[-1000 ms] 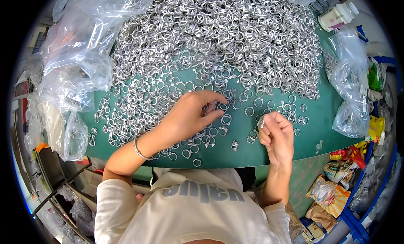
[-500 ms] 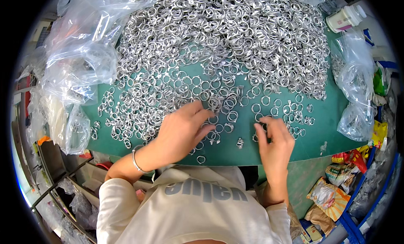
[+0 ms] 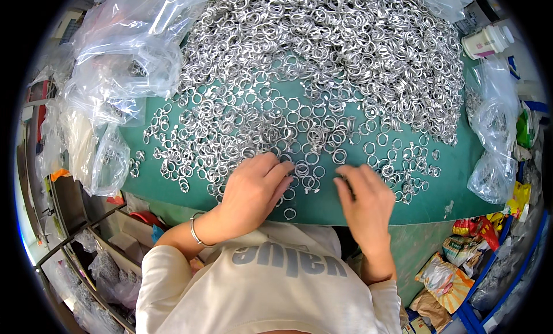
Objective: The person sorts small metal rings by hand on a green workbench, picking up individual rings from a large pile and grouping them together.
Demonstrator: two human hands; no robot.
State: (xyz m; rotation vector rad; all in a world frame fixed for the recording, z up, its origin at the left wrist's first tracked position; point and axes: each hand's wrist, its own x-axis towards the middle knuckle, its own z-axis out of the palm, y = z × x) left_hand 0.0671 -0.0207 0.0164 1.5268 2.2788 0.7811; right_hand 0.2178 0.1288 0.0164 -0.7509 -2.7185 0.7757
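My left hand (image 3: 256,190) is over the near edge of the scattered silver rings (image 3: 230,138), fingers bent and held together, thumb close to the index finger. Whatever is between its fingertips is hidden. A bracelet circles that wrist. To its right, my right hand (image 3: 368,204) hovers low over the green tabletop, thumb and index finger a little apart, with no ring visible between them. A few rings (image 3: 301,170) lie between the hands, and a single ring (image 3: 290,213) sits by the table's near edge. Beside my right hand's outer side is a small group of rings (image 3: 409,184).
A large heap of rings (image 3: 345,40) covers the far side of the green table (image 3: 173,187). Clear plastic bags (image 3: 124,69) line the left side, and another plastic bag (image 3: 492,126) lies at the right. A white bottle (image 3: 487,42) stands at the far right corner.
My right hand has moved left, toward my left hand. The small ring cluster that lay between the hands no longer shows. The whole view has shifted slightly.
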